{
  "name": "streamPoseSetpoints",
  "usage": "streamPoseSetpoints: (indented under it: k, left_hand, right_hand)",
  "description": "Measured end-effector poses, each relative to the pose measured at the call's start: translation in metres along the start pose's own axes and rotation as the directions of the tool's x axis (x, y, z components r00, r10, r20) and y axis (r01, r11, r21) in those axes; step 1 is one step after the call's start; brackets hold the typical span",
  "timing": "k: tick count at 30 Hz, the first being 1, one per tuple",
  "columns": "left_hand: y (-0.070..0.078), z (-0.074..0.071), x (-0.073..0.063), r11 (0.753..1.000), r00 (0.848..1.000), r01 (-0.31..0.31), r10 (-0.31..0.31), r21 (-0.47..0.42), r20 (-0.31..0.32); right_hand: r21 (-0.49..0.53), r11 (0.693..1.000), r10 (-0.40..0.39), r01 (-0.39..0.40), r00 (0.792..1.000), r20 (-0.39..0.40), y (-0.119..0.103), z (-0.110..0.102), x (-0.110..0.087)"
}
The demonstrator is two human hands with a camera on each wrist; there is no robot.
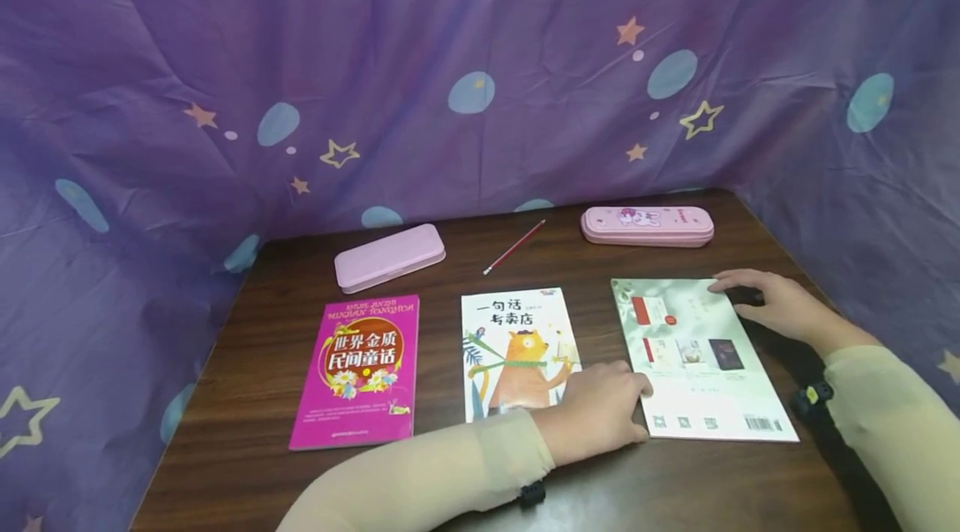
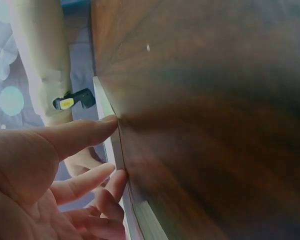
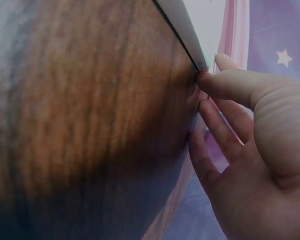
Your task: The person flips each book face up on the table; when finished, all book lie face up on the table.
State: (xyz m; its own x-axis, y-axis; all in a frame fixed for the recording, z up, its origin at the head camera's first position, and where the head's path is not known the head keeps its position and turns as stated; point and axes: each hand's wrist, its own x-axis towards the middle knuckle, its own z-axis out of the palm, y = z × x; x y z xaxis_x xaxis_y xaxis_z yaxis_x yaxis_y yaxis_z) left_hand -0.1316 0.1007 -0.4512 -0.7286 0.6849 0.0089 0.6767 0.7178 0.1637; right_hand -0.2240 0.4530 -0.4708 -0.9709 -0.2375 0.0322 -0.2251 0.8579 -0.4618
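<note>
A pale green-and-white book (image 1: 705, 378), with small product pictures and a barcode, lies at the table's right side. At its left edge, the fingertips of my left hand (image 1: 596, 411) touch the cover's border; the left wrist view has its thumb (image 2: 102, 129) against the book's thin side. My right hand (image 1: 783, 307) is at the upper right corner, the index fingertip on the cover and the thumb (image 3: 222, 85) along the edge. A white book with an orange bear (image 1: 521, 348) lies in the middle, partly covered by my left hand. Further left is a magenta book (image 1: 360, 415).
Along the back of the dark wooden table (image 1: 247, 399) are a plain pink case (image 1: 390, 257), a red pencil (image 1: 515, 247) and a pink case with a rabbit picture (image 1: 647, 227). Purple cloth (image 1: 420, 32) with stars hangs behind and at both sides.
</note>
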Motion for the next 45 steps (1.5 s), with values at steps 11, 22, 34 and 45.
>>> streamPoseSetpoints:
  k: [11,22,34,45]
  left_hand:
    - [0.007,0.002,0.003,0.999,0.999,0.032,-0.032,0.011,0.011]
    - [0.005,0.002,-0.002,0.998,0.998,0.058,-0.057,0.025,-0.019]
    - [-0.004,0.001,-0.010,0.993,0.993,0.100,-0.095,0.070,-0.065]
    - [-0.010,-0.005,-0.018,0.997,0.989,0.054,-0.047,0.047,-0.140]
  right_hand:
    - [-0.003,1.000,-0.005,0.005,1.000,-0.007,0.002,0.001,0.003]
    - [-0.020,1.000,0.018,-0.021,0.994,-0.112,0.009,-0.003,0.005]
    - [0.066,0.985,-0.143,0.159,0.970,-0.198,0.021,-0.003,0.000]
    - [0.103,0.978,-0.158,0.183,0.965,-0.211,0.017,-0.011,0.003]
